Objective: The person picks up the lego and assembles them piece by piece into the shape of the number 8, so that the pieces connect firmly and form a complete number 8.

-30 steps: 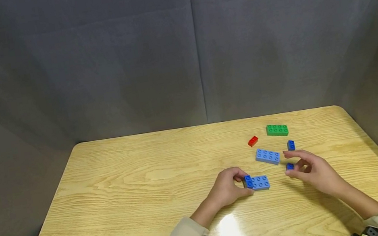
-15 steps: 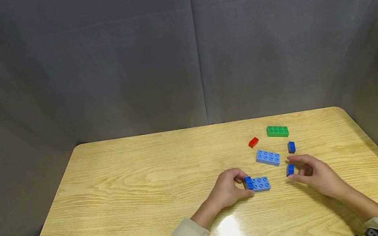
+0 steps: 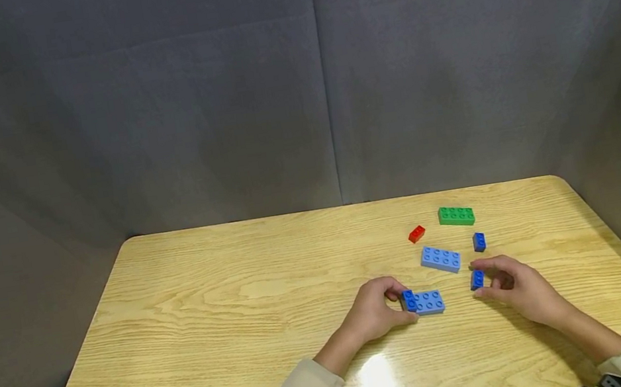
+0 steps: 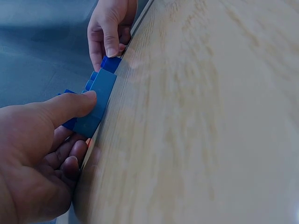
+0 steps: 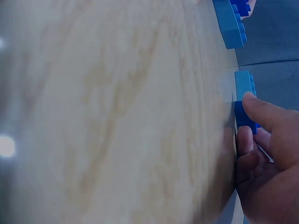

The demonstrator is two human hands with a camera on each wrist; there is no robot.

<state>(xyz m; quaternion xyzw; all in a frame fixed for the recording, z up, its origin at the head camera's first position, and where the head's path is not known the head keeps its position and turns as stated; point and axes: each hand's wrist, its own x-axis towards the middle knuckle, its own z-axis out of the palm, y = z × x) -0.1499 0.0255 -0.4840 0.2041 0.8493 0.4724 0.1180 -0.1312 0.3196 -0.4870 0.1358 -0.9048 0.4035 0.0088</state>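
Observation:
On the right half of the table, my left hand holds a light blue eight-stud brick at its left end. A small dark blue brick is mounted crosswise on that end, between thumb and fingers. To the right, my right hand pinches another small dark blue brick between thumb and index finger, its studs facing up. The right wrist view shows the thumb against this pinched brick, low at the table surface. A gap separates the two hands' bricks in the head view.
Behind the hands lie a second light blue brick, a small dark blue brick, a red brick and a green brick. The wooden table ends at a grey curtain.
The small dark blue brick in my right hand has turned so more of its studded top shows, and that hand has shifted slightly down. My left hand stays on its bricks.

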